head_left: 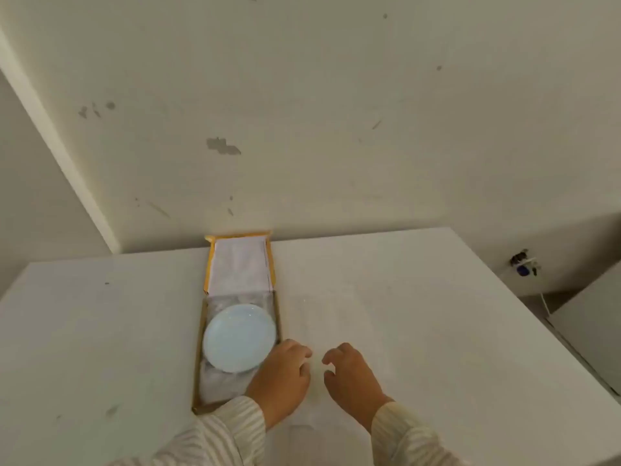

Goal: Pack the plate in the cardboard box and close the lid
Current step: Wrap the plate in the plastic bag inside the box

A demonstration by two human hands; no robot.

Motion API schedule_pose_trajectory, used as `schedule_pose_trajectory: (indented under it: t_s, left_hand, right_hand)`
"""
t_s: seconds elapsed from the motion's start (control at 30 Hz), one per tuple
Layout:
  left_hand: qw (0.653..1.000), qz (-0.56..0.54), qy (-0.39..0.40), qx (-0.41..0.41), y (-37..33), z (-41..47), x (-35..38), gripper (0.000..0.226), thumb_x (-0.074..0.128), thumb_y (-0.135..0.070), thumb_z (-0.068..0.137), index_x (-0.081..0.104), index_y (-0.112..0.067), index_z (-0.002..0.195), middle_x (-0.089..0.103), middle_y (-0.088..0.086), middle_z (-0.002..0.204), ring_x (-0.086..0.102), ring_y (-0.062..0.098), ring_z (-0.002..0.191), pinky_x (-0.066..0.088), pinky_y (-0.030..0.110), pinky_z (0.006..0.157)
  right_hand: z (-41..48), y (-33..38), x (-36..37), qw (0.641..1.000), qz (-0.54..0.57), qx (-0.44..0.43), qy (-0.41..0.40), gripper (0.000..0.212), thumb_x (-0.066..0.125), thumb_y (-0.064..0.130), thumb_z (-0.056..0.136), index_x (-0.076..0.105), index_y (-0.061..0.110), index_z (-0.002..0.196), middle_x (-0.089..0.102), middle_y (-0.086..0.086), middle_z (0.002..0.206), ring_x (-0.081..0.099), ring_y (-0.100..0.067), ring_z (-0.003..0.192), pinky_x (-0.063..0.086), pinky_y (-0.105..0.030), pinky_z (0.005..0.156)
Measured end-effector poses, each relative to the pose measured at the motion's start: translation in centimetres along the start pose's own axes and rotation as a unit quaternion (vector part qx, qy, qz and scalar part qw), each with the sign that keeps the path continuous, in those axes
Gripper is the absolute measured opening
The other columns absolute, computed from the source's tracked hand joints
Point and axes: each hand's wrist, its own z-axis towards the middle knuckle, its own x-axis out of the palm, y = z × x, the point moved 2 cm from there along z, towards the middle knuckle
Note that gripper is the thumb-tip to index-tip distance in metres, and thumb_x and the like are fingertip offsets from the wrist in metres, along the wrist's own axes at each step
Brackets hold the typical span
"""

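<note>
From the head camera I see a white table pushed against a scuffed pale wall; on it lies a cardboard box, long and narrow, running away from me toward the wall. Its lid is thrown back flat at the far end, lined with white paper, its yellow edge touching the wall; the box is open. The plate, round and pale blue-white, lies flat inside the near half of the box on crumpled white wrapping; its rim reaches close to both side walls, and some clear film seems to lie across the far part of that compartment, though I cannot be sure of it.

My left hand sits at the box's near right corner, palm down, fingers curled loosely; it overlaps the box's right wall and the plate's near right edge, but I cannot tell whether it touches either; it grips nothing. My right hand hangs just beside it over bare table, fingers bent and spread a little, empty, apart from the box. Both wrists show striped cream sleeves.

At the far right a wall socket holds a plug with a white cord; below it stands a white cabinet.
</note>
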Motion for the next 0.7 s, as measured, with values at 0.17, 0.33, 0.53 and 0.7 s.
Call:
schedule_pose_trajectory:
  t_s: [0.17, 0.33, 0.53, 0.7]
  left_hand:
    - [0.988, -0.038, 0.083, -0.125, -1.6, 2.6, 4.4, 0.056, 0.044, -0.026, 0.092, 0.027, -0.012, 0.144, 0.026, 0.007, 0.153, 0.03, 0.023, 0.139, 0.027, 0.033, 0.115]
    - [0.939, -0.189, 0.009, -0.288, -1.6, 5.3, 6.2, 0.061, 0.053, -0.023, 0.085, 0.031, -0.007, 0.139, 0.05, 0.013, 0.13, 0.053, 0.03, 0.114, 0.046, 0.037, 0.099]
    - [0.898, -0.296, 0.007, -0.327, -2.0, 6.2, 6.7, 0.036, 0.057, -0.022, 0.086, 0.053, -0.003, 0.116, 0.057, 0.004, 0.09, 0.06, 0.023, 0.087, 0.05, 0.035, 0.079]
    - [0.906, -0.328, -0.018, -0.269, -3.1, 6.1, 5.6, 0.016, 0.059, -0.021, 0.078, 0.045, -0.014, 0.075, 0.048, 0.006, 0.077, 0.05, 0.02, 0.071, 0.045, 0.034, 0.066]
  right_hand:
    - [1.1, -4.6, -1.2, 0.998, -0.021, 0.044, -0.04, 0.036, 0.049, 0.02, 0.09, 0.052, 0.019, 0.126, 0.035, -0.005, 0.145, 0.032, -0.023, 0.133, 0.031, -0.032, 0.109]
    - [2.4, -7.4, -1.2, 0.995, -0.03, 0.088, 0.037, 0.047, 0.051, 0.03, 0.09, 0.041, 0.023, 0.135, 0.018, -0.009, 0.156, 0.022, -0.029, 0.141, 0.025, -0.041, 0.114]
    - [2.7, -7.8, -0.6, 0.997, -0.01, 0.058, 0.051, 0.047, 0.052, 0.028, 0.089, 0.043, 0.021, 0.135, 0.027, -0.004, 0.152, 0.025, -0.026, 0.139, 0.024, -0.038, 0.114]
    - [3.5, -8.2, -1.8, 0.994, 0.091, 0.065, 0.019, 0.031, 0.059, 0.027, 0.086, 0.06, 0.015, 0.115, 0.051, -0.004, 0.128, 0.047, -0.02, 0.117, 0.037, -0.028, 0.097]
